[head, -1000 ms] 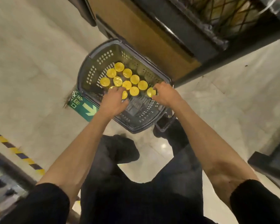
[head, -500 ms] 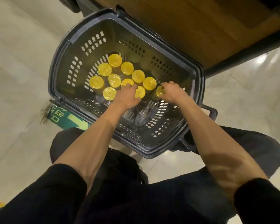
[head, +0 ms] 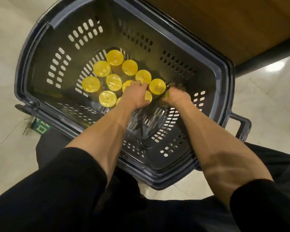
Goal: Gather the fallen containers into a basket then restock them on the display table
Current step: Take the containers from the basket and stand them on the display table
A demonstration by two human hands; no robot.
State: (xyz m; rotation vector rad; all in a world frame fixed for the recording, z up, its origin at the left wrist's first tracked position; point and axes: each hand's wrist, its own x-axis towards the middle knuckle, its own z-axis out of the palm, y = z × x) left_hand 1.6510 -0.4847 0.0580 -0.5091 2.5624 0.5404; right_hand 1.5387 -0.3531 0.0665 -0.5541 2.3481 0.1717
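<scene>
A dark grey plastic basket (head: 40, 52) stands on the floor in front of me. Inside it, several containers with yellow lids (head: 115, 57) stand upright in a cluster. Both my arms reach down into the basket. My left hand (head: 136, 96) lies palm down at the near edge of the cluster, its fingers closed around a yellow-lidded container that it mostly hides. My right hand (head: 177, 96) is blurred just to the right of the cluster, curled over another container of which only a yellow sliver shows.
A wooden display table base (head: 233, 25) with a dark edge rises right behind the basket. Pale tiled floor (head: 5, 64) surrounds it, with a green floor sign (head: 40, 128) at the basket's left. The basket's handle (head: 241, 124) sticks out on the right. My dark-trousered knees fill the bottom.
My head has dropped closer to the basket, which now fills the view. Both hands have gone deeper inside, down to the level of the lids. The right hand is moving and blurred.
</scene>
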